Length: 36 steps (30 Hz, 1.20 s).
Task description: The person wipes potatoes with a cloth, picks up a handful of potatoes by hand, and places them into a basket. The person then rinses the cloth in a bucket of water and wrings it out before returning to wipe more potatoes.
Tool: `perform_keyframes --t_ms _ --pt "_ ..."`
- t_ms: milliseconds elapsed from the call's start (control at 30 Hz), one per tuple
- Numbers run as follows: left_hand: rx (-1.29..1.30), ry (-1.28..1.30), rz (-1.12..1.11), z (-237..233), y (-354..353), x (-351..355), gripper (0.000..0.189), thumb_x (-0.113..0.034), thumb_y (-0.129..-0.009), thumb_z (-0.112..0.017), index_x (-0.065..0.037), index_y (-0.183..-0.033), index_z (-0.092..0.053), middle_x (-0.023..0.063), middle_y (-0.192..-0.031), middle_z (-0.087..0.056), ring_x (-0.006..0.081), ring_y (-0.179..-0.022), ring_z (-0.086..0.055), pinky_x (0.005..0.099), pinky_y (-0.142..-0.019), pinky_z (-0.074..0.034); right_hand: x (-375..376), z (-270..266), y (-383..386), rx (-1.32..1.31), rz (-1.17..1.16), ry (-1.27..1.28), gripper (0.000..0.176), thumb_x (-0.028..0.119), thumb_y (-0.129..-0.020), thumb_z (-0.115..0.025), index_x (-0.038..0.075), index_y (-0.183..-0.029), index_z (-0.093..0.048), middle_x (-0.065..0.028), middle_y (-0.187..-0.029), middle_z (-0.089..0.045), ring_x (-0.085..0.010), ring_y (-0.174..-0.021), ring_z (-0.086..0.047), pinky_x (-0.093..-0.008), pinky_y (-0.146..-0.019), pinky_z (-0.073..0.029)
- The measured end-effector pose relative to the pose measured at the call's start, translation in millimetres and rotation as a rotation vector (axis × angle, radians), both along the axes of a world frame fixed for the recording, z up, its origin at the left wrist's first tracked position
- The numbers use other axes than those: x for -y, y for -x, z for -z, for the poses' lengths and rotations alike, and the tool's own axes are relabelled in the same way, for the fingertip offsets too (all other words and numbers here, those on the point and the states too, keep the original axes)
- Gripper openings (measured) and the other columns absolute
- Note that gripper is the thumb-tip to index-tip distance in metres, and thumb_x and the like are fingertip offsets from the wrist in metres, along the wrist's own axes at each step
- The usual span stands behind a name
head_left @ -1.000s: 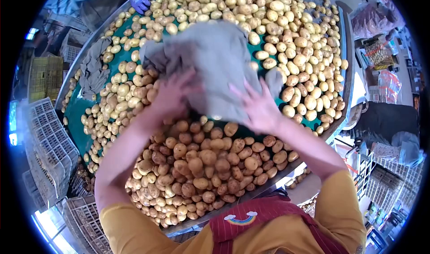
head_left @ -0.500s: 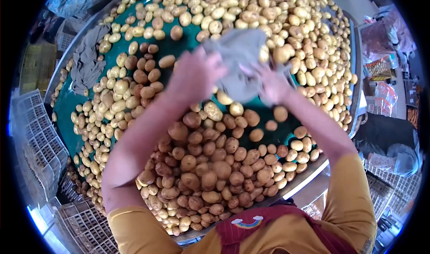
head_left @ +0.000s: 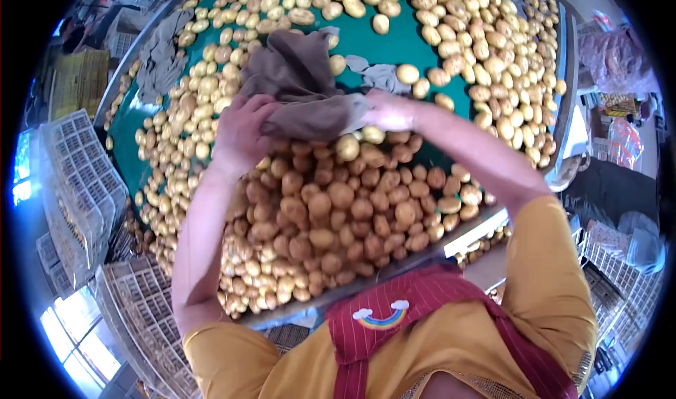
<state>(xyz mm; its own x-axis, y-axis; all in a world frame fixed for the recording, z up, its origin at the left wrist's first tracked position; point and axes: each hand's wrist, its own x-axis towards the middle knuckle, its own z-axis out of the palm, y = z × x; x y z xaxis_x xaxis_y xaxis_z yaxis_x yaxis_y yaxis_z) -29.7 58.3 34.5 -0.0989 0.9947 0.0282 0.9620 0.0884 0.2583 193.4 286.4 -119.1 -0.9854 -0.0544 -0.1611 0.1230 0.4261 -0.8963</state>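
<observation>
A crumpled grey-brown cloth (head_left: 292, 68) hangs between my hands above a heap of potatoes (head_left: 338, 209). My left hand (head_left: 243, 128) has its fingers closed on the cloth's lower left part. On the right side, my right hand (head_left: 387, 110) grips the cloth's edge. Behind my right hand, a smaller grey cloth (head_left: 384, 77) lies on the green table surface (head_left: 384, 43). Brownish potatoes are piled just below the held cloth, and paler ones lie around it.
Another grey cloth (head_left: 158, 57) lies at the table's left side. Plastic crates (head_left: 84, 173) stand left of the table, with more (head_left: 144, 314) at the lower left. Potatoes (head_left: 493, 61) cover the right side. The raised table rim (head_left: 563, 82) curves there.
Both hands and the held cloth have moved left. The cloth now shows a darker, bunched face. Another grey cloth and more green surface show behind it, and the view has shifted.
</observation>
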Motion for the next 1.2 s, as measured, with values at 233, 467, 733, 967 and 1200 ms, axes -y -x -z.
perform_keyframes --t_ms 233,467,733,967,1200 --pt "0.05 -0.018 0.198 -32 -99 99 0.059 -0.014 -0.059 -0.073 -0.025 -0.117 -0.068 -0.006 -0.132 -0.06 0.0252 -0.114 -0.051 0.0461 -0.093 -0.043 54 -175 -139 -0.053 -0.176 -0.531 0.06 0.045 -0.093 -0.061 0.032 -0.15 -0.047 -0.0209 -0.149 -0.05 -0.0398 -0.136 -0.049 -0.0549 -0.104 -0.048" --pt "-0.116 -0.071 0.525 55 -161 135 0.068 -0.049 -0.079 -0.063 -0.057 -0.144 -0.045 -0.0063 -0.15 -0.047 0.0254 -0.124 -0.047 0.0757 -0.106 -0.027 156 -111 -193 0.371 -0.177 -0.704 0.051 0.051 -0.081 -0.066 0.041 -0.131 -0.065 -0.0081 -0.156 -0.042 -0.0381 -0.149 -0.028 -0.075 -0.117 0.005" --pt "-0.192 -0.206 0.336 93 -69 -171 0.07 -0.027 -0.08 -0.069 -0.057 -0.141 -0.05 0.0026 -0.158 -0.043 0.0392 -0.115 -0.056 0.0597 -0.09 -0.05 -31 -60 -113 0.07 0.405 -1.101 0.052 0.037 -0.084 -0.065 0.032 -0.135 -0.062 -0.0127 -0.159 -0.034 -0.0265 -0.146 -0.038 -0.0734 -0.119 0.001" --pt "-0.186 0.171 0.347 93 -27 -120 0.067 -0.025 -0.083 -0.067 -0.046 -0.145 -0.051 0.0001 -0.166 -0.027 0.0481 -0.145 -0.03 0.0737 -0.104 -0.037 -5 -65 -87 0.106 0.325 -0.984 0.049 0.039 -0.088 -0.06 0.04 -0.137 -0.06 -0.0123 -0.166 -0.022 -0.0468 -0.15 -0.023 -0.0811 -0.111 -0.012" --pt "-0.073 0.35 0.703 59 -126 35 0.049 -0.035 -0.08 -0.068 -0.046 -0.128 -0.063 0.0029 -0.147 -0.048 0.0382 -0.147 -0.03 0.0871 -0.103 -0.021 128 -83 -188 0.245 -0.091 -0.738 0.05 0.044 -0.078 -0.069 0.034 -0.127 -0.066 0.0011 -0.153 -0.047 -0.0297 -0.152 -0.026 -0.0774 -0.116 0.001"
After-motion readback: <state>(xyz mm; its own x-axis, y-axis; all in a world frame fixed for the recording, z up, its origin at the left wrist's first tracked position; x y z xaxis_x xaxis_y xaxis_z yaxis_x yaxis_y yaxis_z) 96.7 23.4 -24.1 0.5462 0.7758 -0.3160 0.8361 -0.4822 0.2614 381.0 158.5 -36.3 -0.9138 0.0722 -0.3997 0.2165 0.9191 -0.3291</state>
